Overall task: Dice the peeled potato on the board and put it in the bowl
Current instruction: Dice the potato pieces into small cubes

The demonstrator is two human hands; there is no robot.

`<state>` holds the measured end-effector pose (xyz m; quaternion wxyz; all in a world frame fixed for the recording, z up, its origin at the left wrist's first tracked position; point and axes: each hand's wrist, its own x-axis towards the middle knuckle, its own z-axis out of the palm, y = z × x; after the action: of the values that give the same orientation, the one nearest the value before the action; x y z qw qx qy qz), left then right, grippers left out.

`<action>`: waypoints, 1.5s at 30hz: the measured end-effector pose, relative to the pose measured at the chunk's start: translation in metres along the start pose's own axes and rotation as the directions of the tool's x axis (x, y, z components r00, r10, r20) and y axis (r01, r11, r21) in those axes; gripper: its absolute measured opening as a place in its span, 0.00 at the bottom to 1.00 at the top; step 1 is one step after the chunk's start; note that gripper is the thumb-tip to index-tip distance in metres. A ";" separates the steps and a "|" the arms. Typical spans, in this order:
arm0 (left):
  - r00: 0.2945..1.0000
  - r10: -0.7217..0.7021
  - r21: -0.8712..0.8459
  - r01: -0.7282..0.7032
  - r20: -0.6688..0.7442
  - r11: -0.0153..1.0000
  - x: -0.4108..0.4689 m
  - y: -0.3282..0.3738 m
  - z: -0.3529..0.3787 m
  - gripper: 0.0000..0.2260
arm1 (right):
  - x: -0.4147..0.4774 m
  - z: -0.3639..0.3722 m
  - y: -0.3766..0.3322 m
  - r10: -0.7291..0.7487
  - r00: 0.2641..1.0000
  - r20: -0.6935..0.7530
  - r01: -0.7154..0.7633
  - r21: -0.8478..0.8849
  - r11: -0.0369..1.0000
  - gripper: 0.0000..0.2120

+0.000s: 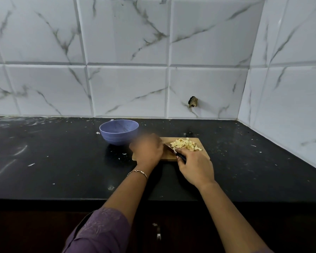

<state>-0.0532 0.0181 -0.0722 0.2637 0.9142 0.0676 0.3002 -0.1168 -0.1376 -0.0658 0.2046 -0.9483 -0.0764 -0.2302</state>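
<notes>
The right hand (195, 167) gripped the dark handle of a knife (169, 148), its blade lying on the wooden board (166, 140) with the tip angled toward the left hand (147, 150). That hand sat over the board's left part, fingers curled and partly blurred; whether it held anything could not be told. The potato (185, 144) lay diced in a pale heap on the board's far right part, just beside the blade. A purple bowl (119, 131) stood just left of the board on the black desk (53, 161), below a marbled tile wall (126, 42).
</notes>
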 end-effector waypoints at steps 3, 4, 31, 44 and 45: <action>1.000 -0.011 -0.010 0.011 0.011 1.000 0.000 -0.002 0.000 0.05 | 0.002 0.002 0.001 0.049 0.998 -0.039 -0.051 -0.044 0.998 0.15; 1.000 -0.010 -0.012 0.010 0.016 1.000 0.000 -0.001 0.000 0.05 | 0.002 0.003 0.002 0.069 0.996 -0.053 -0.072 -0.055 0.996 0.15; 0.954 0.199 0.202 -0.246 0.224 0.948 -0.027 0.010 -0.017 0.14 | -0.008 0.004 -0.004 0.012 0.994 -0.106 -0.024 -0.110 0.994 0.17; 0.908 0.241 0.236 -0.331 0.343 0.914 -0.035 0.014 -0.019 0.18 | -0.025 -0.007 -0.005 -0.043 0.994 -0.099 0.030 -0.129 0.991 0.16; 0.906 0.242 0.239 -0.335 0.347 0.911 -0.035 0.014 -0.019 0.18 | -0.024 -0.006 -0.006 -0.046 0.995 -0.093 0.034 -0.124 0.992 0.16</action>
<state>-0.0931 0.0050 -0.0695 0.0846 0.9784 -0.0682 0.1758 -0.1421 -0.1362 -0.0705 0.1447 -0.9453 -0.0714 -0.2835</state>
